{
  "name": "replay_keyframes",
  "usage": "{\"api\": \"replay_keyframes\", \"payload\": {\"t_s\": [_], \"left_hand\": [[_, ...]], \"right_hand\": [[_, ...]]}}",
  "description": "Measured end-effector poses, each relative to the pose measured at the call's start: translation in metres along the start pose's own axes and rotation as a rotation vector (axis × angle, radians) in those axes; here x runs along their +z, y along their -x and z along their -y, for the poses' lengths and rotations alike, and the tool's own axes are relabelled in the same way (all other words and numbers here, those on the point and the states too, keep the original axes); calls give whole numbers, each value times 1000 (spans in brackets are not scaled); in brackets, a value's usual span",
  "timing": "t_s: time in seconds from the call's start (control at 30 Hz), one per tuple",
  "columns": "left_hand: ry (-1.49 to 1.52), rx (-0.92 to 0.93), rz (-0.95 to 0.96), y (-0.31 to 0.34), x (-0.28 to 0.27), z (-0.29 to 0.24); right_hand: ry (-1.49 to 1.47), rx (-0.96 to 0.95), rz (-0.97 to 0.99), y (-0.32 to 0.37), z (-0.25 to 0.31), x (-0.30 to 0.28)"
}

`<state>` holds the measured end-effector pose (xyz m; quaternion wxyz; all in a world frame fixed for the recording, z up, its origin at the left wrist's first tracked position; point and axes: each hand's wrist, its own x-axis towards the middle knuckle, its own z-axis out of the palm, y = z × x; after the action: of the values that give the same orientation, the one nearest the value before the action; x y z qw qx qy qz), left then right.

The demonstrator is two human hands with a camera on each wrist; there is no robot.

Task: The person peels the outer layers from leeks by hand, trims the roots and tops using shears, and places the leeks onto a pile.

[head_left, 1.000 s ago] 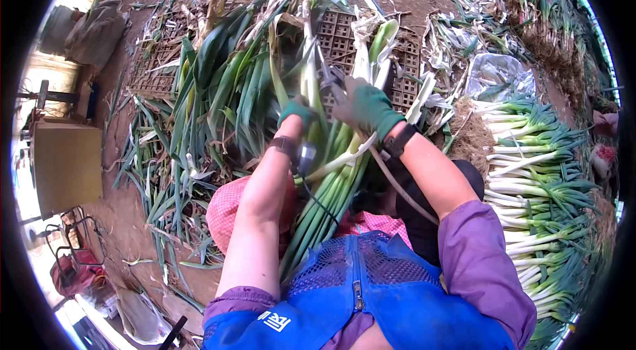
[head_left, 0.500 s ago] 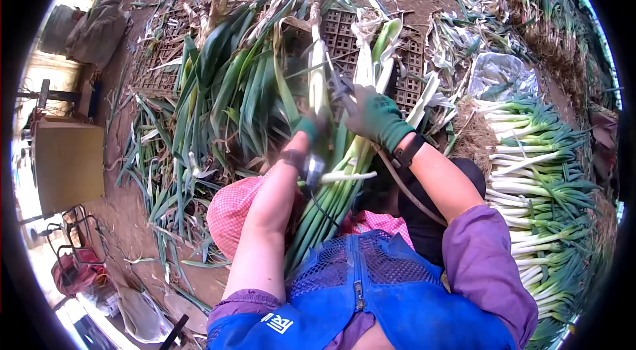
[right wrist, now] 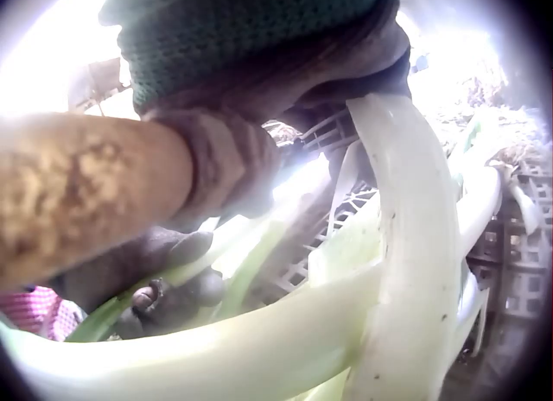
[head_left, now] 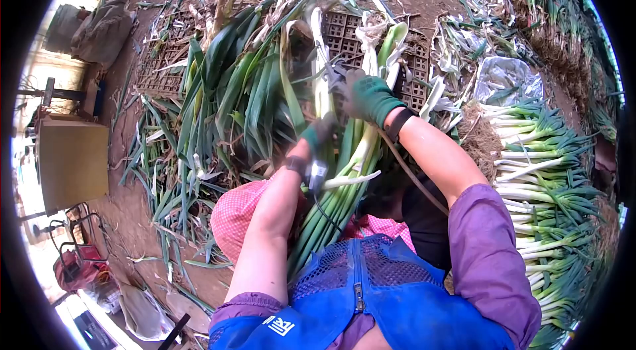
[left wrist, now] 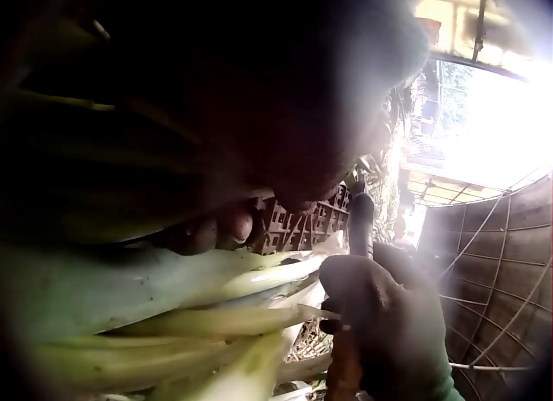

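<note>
My gloved left hand grips a long green onion by its pale stalk, root end away from my body. In the right wrist view the left fingers curl round the stalk. My right hand, in a green glove, holds a grey air gun, its tip close beside the stalk. From that hand a brown hose runs back past my knee; the right wrist view shows the hose close up. More green onions lie across my lap, under both hands.
Unpeeled green onions are heaped to the left, over brown plastic crates. Cleaned ones lie in a row at the right, below a clear plastic bag. Peeled scraps litter the ground. A box stands far left.
My left hand has moved right and slightly down, drawing the stalk nearer my body. The right hand keeps the air gun beside the stalk and has shifted slightly right.
</note>
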<state>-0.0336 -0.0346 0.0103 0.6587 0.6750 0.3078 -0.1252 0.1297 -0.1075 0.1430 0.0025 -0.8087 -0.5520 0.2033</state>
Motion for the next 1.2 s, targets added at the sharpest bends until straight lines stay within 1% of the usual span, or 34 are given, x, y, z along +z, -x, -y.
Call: {"api": "replay_keyframes", "payload": {"t_s": [0.03, 0.1, 0.17, 0.23, 0.3, 0.33, 0.37, 0.4, 0.43, 0.47, 0.5, 0.53, 0.57, 0.6, 0.63, 0.67, 0.7, 0.73, 0.77, 0.83, 0.9, 0.93, 0.97, 1.03, 1.07, 1.1, 1.13, 1.17, 1.2], "left_hand": [[-75, 27, -22, 4, 0, -3], [-165, 73, -51, 11, 0, -13], [-196, 109, -62, 19, 2, -26], [98, -163, -80, 30, 13, -59], [195, 31, -185, 9, 32, -17], [118, 26, -130, -6, 38, 8], [43, 21, -76, -13, 43, 18], [104, 53, -46, -6, 51, 12], [-20, 105, -60, -5, 50, 10], [-198, 81, -94, -5, 47, 7], [-378, 56, -125, 2, 40, -13], [-398, 53, -202, 12, 31, -31], [-416, 50, -279, 17, 21, -42], [-392, 126, -448, -10, 8, -16], [-344, 57, -642, 5, -6, -44], [-416, 147, -857, 11, -26, -58], [-585, 157, -1006, 5, -49, -52], [-684, 7, -1087, 12, -63, -60], [-832, -73, -1148, 10, -80, -49], [-918, -125, -1079, -6, -103, 2], [-788, -226, -992, -8, -109, 1], [-723, -278, -944, -6, -108, -1], [-699, -263, -886, -5, -106, -1], [-649, -231, -780, 8, -94, -23], [-593, -79, -779, 8, -88, -23], [-592, 17, -821, 7, -75, -31], [-652, -24, -754, 4, -62, -41], [-752, -49, -586, 27, -42, -74], [-826, -10, -385, 40, -24, -87]], "right_hand": [[42, -40, 9, 1, 1, -1], [47, -51, 47, 2, 2, -4], [65, -66, 106, 5, 2, -7], [95, -87, 185, 8, 5, -15], [48, -77, 99, 6, 0, -10], [23, -73, 57, 2, -6, -3], [69, -22, -44, -9, -26, 15], [109, 33, -142, -19, -46, 34], [102, 151, -194, -16, -53, 24], [-7, 279, -70, -12, -62, 13], [-118, 408, 53, -5, -65, -3], [-120, 428, 80, 11, -55, -21], [-123, 451, 97, 19, -52, -26], [-175, 423, 140, 27, -48, -31], [-229, 395, 184, 34, -44, -32], [-257, 347, 137, 35, -53, -7], [-410, 363, 217, 55, -33, -24], [-420, 282, 169, 61, -33, -8], [-506, 239, 126, 70, -26, 0], [-566, 158, 175, 87, -14, 6], [-548, 66, 55, 93, -8, 23], [-550, 69, 4, 95, -4, 28], [-565, 69, 11, 96, -5, 30], [-590, 62, 22, 93, -5, 29], [-627, 113, 26, 93, -3, 26], [-655, 122, 5, 94, -1, 21], [-684, 132, -15, 96, 1, 15], [-714, 143, -35, 97, 2, 10], [-702, 169, -49, 97, 2, 7]]}}
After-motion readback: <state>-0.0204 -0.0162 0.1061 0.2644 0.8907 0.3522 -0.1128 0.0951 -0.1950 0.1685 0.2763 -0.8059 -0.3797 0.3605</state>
